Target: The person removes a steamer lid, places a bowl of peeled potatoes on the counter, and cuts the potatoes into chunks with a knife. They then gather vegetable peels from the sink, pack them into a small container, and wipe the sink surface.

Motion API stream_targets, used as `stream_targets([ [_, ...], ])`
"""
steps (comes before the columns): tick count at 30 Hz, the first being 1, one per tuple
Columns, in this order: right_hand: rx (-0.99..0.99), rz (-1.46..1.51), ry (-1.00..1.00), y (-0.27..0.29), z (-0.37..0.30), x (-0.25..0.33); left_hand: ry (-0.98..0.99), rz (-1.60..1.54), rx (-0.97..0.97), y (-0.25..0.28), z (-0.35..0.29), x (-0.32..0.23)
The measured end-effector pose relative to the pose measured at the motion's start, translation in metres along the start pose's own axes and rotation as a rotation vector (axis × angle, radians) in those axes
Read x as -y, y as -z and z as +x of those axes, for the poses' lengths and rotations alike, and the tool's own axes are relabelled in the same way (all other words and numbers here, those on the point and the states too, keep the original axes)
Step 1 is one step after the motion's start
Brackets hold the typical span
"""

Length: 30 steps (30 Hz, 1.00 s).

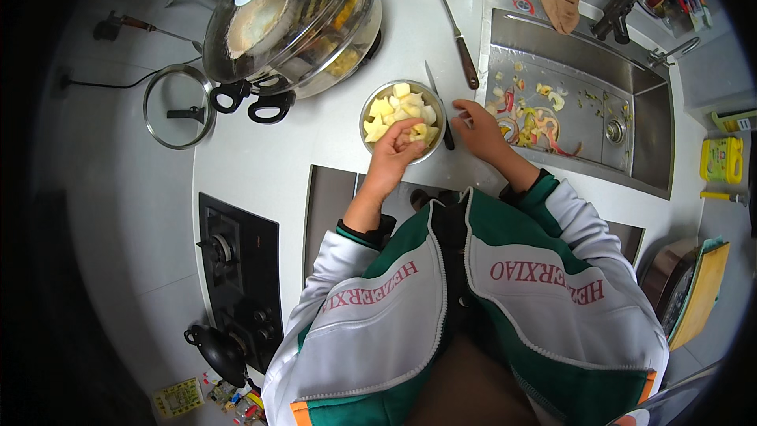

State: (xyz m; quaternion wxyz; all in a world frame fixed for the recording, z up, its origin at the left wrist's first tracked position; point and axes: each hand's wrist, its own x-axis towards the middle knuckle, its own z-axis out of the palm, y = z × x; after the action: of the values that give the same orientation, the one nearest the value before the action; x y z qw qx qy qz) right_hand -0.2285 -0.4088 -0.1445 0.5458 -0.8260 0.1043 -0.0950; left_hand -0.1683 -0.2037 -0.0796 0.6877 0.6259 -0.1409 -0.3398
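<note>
Hands meet over a steel bowl of pale cut chunks standing near the middle of the white bench, just left of the sink. The left hand reaches over the bowl's near rim, its grip closed narrowly on a chunk. The right hand rests on the bench beside the bowl, fingers loosely spread, holding nothing, next to a dark-handled knife lying against the bowl's right side. Peelings lie scattered in the sink. A lidded steamer pot stands toward the far left edge.
</note>
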Motion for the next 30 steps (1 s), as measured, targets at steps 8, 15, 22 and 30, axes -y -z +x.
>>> stream_targets([
  [8,0.433,0.675,-0.389,0.055,-0.014,0.028,-0.067,0.254,0.180,-0.050,0.021,0.008],
  [15,0.316,0.514,-0.514,0.118,-0.007,-0.049,-0.008,0.370,0.159,-0.074,0.018,0.013],
  [22,0.174,0.274,-0.492,0.136,0.009,-0.104,0.093,0.411,0.081,-0.083,0.006,0.028],
  [30,0.176,0.238,-0.376,0.167,0.002,-0.113,-0.040,0.527,-0.111,-0.093,0.000,0.043],
])
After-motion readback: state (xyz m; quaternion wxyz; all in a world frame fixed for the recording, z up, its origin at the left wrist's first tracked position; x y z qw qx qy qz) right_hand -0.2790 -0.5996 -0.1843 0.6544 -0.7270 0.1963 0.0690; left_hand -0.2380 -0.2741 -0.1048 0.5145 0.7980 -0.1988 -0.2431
